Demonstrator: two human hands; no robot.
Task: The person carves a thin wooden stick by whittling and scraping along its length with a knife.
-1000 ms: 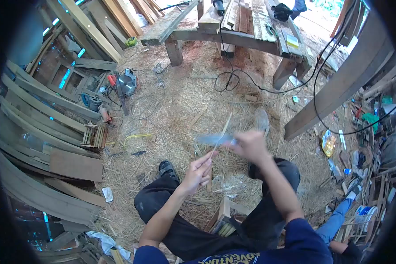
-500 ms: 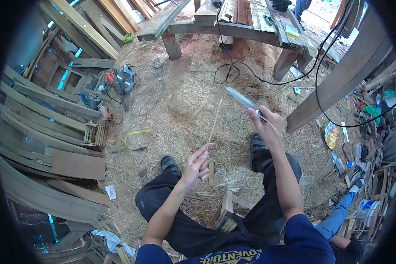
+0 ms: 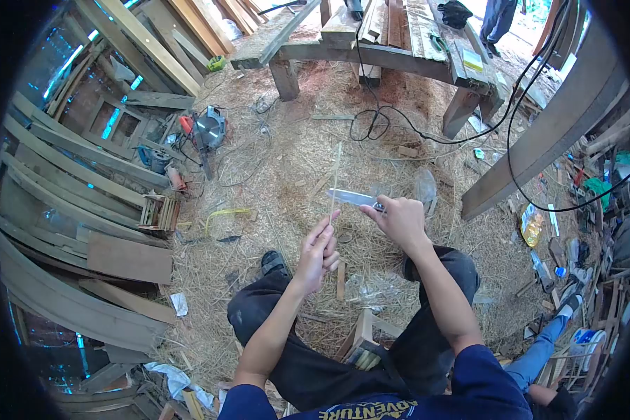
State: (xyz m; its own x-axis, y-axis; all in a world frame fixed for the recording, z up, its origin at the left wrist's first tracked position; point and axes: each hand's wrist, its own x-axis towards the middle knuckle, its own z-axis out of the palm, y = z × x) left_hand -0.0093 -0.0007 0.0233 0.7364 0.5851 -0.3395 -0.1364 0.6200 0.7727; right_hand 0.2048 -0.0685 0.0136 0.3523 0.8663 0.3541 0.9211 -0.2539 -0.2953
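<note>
A thin pale strip [image 3: 337, 171] stands up from my left hand [image 3: 318, 255], whose fingers pinch its lower end. My right hand [image 3: 402, 222] is closed round the handle of a knife. The knife blade [image 3: 353, 199] points left, and its tip meets or crosses the strip just above my left fingers. Between my legs is a small wooden box [image 3: 362, 341] with short pale sticks in it.
A wooden workbench [image 3: 392, 59] holding boards stands ahead. A circular saw [image 3: 208, 129] lies on the straw-strewn floor at the left. A post [image 3: 532, 140] and hanging black cable are at the right. Another person's leg [image 3: 549, 343] reaches in at the lower right; someone stands behind the bench.
My right hand has swung back left and down, bringing the knife from pointing up and away to the strip. My left hand has risen slightly, with the strip now more upright.
</note>
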